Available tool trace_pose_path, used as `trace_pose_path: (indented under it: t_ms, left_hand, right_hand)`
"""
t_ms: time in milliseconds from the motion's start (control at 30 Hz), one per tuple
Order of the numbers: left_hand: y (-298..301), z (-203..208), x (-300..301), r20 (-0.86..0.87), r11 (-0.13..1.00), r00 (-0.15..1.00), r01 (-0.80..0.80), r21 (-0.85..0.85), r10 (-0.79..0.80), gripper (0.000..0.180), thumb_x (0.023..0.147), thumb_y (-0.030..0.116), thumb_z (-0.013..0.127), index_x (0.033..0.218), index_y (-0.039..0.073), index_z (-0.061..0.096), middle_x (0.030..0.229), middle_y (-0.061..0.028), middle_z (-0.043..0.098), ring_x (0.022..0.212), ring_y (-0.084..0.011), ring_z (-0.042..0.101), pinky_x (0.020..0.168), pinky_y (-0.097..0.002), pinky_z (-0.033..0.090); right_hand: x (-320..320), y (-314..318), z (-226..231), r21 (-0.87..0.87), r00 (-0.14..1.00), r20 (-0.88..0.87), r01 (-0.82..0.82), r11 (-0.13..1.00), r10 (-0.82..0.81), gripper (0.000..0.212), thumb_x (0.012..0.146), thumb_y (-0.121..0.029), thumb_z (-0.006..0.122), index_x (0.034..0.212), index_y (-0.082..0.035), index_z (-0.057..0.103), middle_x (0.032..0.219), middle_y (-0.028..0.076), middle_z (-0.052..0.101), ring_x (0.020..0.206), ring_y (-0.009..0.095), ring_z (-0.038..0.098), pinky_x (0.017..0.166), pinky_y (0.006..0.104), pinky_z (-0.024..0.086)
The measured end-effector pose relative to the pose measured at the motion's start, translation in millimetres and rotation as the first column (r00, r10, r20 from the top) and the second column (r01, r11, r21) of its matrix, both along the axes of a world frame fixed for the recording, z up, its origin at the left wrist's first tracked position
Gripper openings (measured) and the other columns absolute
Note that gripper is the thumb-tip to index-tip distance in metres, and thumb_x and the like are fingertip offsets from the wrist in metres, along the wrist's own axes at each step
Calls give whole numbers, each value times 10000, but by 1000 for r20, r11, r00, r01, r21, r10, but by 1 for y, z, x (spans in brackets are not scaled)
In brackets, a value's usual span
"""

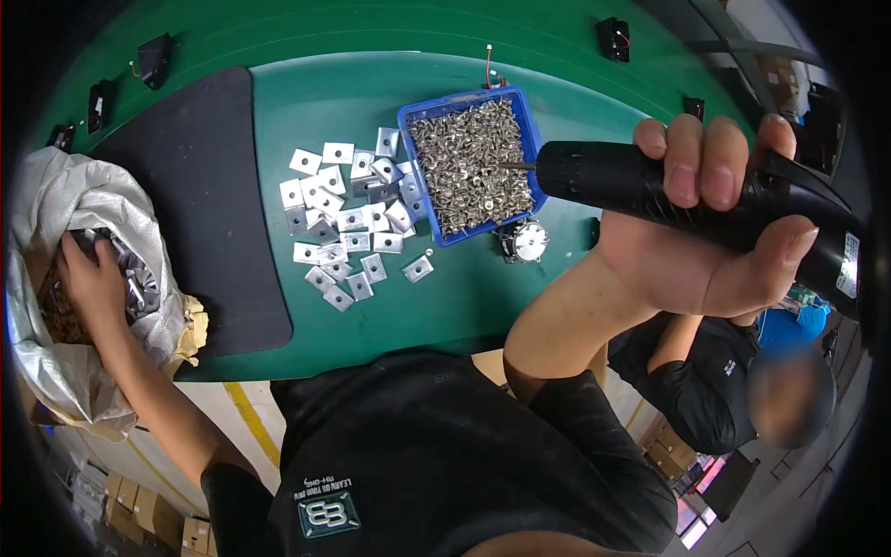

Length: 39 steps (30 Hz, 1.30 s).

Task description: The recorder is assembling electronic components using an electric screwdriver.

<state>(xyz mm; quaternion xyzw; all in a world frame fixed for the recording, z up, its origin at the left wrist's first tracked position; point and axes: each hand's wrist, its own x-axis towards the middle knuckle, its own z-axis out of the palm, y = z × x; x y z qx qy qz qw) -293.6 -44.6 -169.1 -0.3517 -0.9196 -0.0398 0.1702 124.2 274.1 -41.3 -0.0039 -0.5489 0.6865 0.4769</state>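
My right hand (701, 213) is wrapped round a black electric screwdriver (594, 172), raised on the right. Its thin bit points left across the blue tray (418, 200), which is full of small silver screws (469, 167). Reaching into a white woven bag (153, 209) at the far left is my left hand (91, 283). Its fingers are stretched and apart among metal pieces (139, 288), with the tips partly hidden. Loose square metal plates (353, 220), each with a hole, lie scattered left of the tray.
A dark mat (209, 232) lies on the green table (399, 325) between bag and plates. By the tray's near right corner stands a round silver part (527, 241). Black boxes (155, 60) sit along the far side. Another person (691, 385) is close on my right.
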Motion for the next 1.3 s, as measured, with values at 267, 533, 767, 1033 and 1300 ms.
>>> trace_pose_path:
  t_ms: [267,533,767,1033,1300]
  left_hand:
    - [-11,16,4,92,1000,996,11,-4,-11,595,805,270,595,1317,29,412,1276,-299,410,1181,-441,406,1000,-467,331]
    - [20,25,34,209,994,974,67,89,-84,532,824,206,621,1266,-21,430,1250,-285,442,1145,-448,426,983,-446,347]
    - [42,32,43,120,973,966,-227,-41,230,521,813,300,592,1223,34,412,1263,-278,428,1096,-484,460,930,-510,393]
    - [41,36,36,150,961,951,-261,-87,272,532,788,306,604,1222,39,449,1186,-282,487,1068,-463,495,913,-498,411]
    - [44,40,39,152,964,953,-266,-5,263,487,740,299,643,1106,-4,536,1120,-253,545,1024,-429,535,890,-476,432]
  right_hand:
    - [1,-4,-3,25,997,-22,76,997,-76,586,869,-438,530,1278,-27,446,793,7,488,713,131,436,783,361,365]
    - [7,0,-2,-60,997,-32,71,996,-73,609,891,-442,491,1306,-4,405,814,40,522,706,164,474,751,385,396]
    - [6,-5,-1,-33,995,-74,68,997,-70,602,894,-426,484,1298,12,401,816,42,518,704,159,473,748,388,390]
    - [23,-14,11,-10,981,-135,137,990,-137,598,892,-428,487,1287,14,411,800,42,521,682,157,471,738,382,395]
    - [31,-14,18,13,974,-170,157,988,-152,594,884,-417,508,1284,12,418,798,41,531,670,153,469,737,378,398]
